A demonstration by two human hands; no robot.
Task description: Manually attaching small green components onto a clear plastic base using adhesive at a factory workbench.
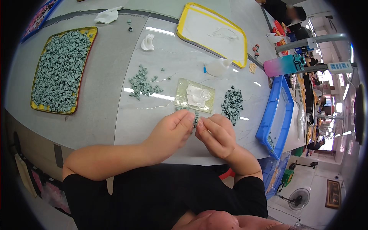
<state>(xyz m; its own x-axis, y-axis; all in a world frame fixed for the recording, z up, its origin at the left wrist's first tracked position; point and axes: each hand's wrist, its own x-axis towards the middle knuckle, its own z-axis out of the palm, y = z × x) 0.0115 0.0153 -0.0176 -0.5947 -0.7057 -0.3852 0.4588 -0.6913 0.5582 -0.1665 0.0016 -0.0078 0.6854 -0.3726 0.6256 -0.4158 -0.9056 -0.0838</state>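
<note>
My left hand [172, 129] and my right hand [217, 135] meet over the near edge of the table, fingertips pinched together. Between them is a small grey-green piece [196, 121], mostly covered by the fingers. Just beyond the hands lies a yellowish-green pad [183, 89] with a crumpled white sheet [194, 100] and a small round transparent dish [206, 94] on it. Loose grey-green pieces [141, 83] are scattered left of the pad. A denser pile of darker green pieces [232, 105] sits to its right.
A yellow-rimmed tray [33, 86] full of grey-green pieces stands at left. Farther off are a white squeeze bottle [217, 68], crumpled tissue [147, 42] and a yellow-edged white tray [205, 27]. At right stand a blue bin [264, 124] and a pink-and-teal water bottle [281, 65].
</note>
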